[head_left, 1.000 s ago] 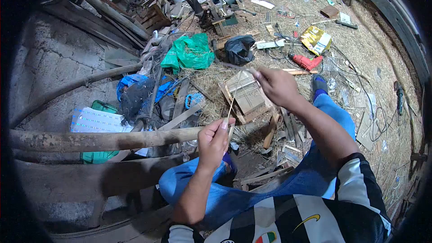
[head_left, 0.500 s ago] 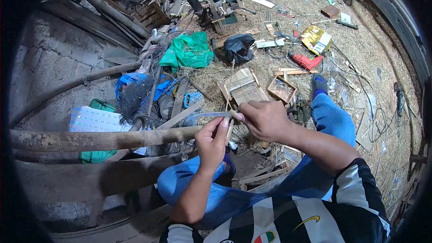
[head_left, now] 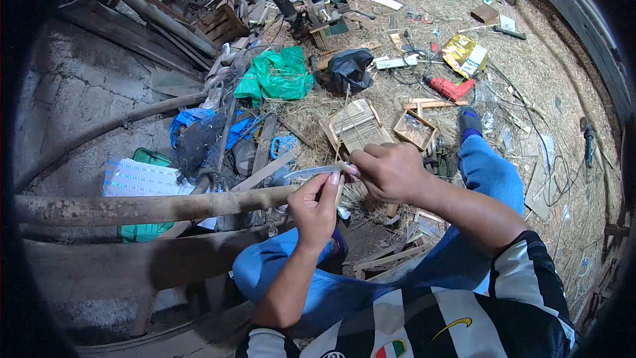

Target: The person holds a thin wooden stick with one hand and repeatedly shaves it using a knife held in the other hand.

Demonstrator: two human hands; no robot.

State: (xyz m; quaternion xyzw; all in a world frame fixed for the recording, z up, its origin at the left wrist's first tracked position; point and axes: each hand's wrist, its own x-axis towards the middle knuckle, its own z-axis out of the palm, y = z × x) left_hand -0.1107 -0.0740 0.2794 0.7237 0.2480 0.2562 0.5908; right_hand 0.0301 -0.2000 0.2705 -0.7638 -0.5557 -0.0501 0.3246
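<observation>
My left hand [head_left: 314, 209] pinches a thin pale strip [head_left: 340, 134], which rises past the fingers and also shows below them. In my right hand [head_left: 387, 174] is a knife, its blade [head_left: 311, 172] pointing left across the strip just above my left thumb. The two hands are close together, with their fingertips nearly touching. Beyond them a wooden board with thin sticks [head_left: 356, 126] lies on the straw-covered ground, next to a small wooden box [head_left: 415, 128].
A long pole [head_left: 152, 208] crosses at the left beside my left hand. Farther off lie a green plastic bag [head_left: 275, 76], a black bag [head_left: 350, 69], a red drill [head_left: 450, 87] and a yellow packet [head_left: 465, 55]. Cables run along the right.
From one second ago, my right hand has come down and left with the knife to the strip at my left hand. Over the last half second both hands have barely moved.
</observation>
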